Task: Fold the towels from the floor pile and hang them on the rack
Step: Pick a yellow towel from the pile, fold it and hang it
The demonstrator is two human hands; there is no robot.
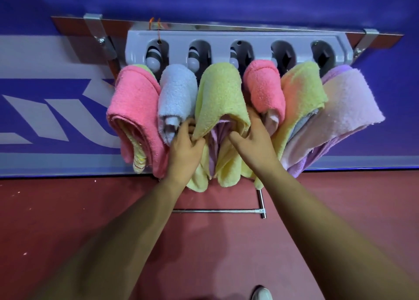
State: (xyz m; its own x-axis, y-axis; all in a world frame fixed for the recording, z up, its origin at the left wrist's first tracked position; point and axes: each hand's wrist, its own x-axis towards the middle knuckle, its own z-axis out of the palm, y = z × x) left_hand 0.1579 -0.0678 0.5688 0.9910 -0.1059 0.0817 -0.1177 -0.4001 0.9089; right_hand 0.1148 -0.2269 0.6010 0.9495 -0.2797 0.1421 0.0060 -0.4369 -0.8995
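A grey wall rack (226, 40) carries several folded towels side by side. A yellow towel (218, 100) hangs in the middle, with a lilac layer showing under it. My left hand (184, 145) pinches the yellow towel's lower left edge. My right hand (254, 136) grips its lower right edge, thumb tucked under the fold. To the left hang a pink towel (133, 109) and a light blue towel (175, 98). To the right hang a small pink towel (264, 89), a yellow-orange towel (301, 95) and a pale lilac towel (349, 109).
The rack is fixed to a blue wall (204, 0) by a wooden board with metal brackets (96, 30). A chrome bar (215, 211) stands low over the red floor (68, 220). A white shoe (261, 294) shows at the bottom edge.
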